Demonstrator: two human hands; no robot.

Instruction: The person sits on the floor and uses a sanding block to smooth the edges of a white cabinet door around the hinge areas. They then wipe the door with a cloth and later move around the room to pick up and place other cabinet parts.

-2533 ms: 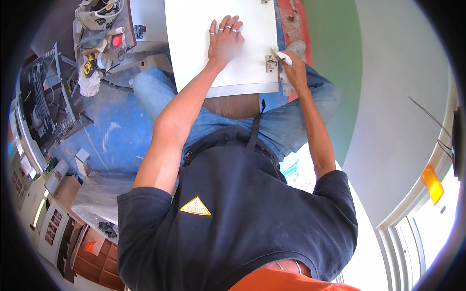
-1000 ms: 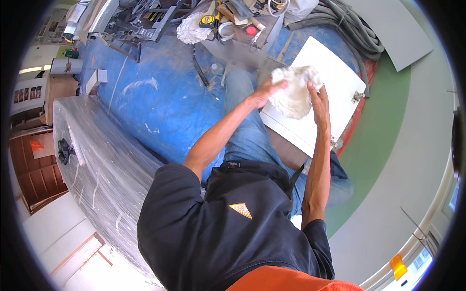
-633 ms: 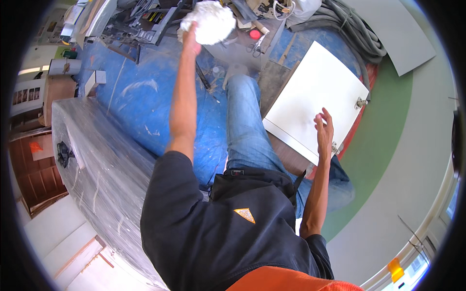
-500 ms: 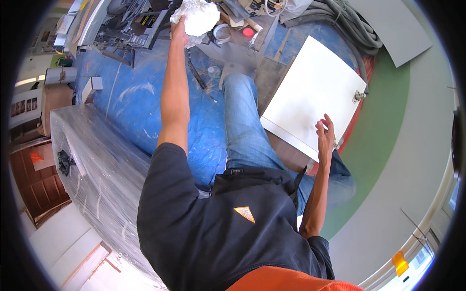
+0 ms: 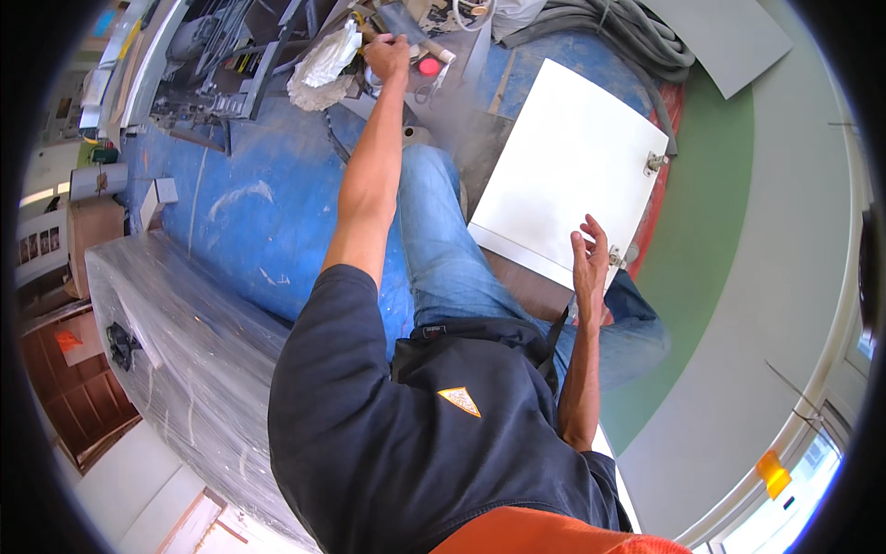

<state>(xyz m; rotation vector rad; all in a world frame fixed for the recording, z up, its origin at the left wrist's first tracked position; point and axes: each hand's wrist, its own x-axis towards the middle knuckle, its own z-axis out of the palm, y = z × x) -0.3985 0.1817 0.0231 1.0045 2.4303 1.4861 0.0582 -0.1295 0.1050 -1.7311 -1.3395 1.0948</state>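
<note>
My left hand point(image 5: 386, 57) reaches out to the cluttered pile of tools at the far side. Its fingers are curled, and what they close on, if anything, is hidden. Just left of it lies a crumpled white sheet point(image 5: 328, 57). A red round lid point(image 5: 429, 66) sits to the right of that hand. My right hand point(image 5: 591, 260) is open with its fingers apart, over the near right edge of a white cabinet door point(image 5: 572, 157). The door lies flat by my knee and has a metal hinge point(image 5: 654, 163) on its right edge.
Grey corrugated hose point(image 5: 614, 32) is coiled at the back right. A grey panel point(image 5: 724, 42) leans by the green and white wall. Blue sheeting point(image 5: 249, 203) covers the floor. A plastic-wrapped object point(image 5: 185, 314) stands at left, with metal parts point(image 5: 221, 65) in the far left.
My left hand has moved off the crumpled white sheet to the tools right of it. The sheet has settled lower and to the left. My right hand stays open by the door.
</note>
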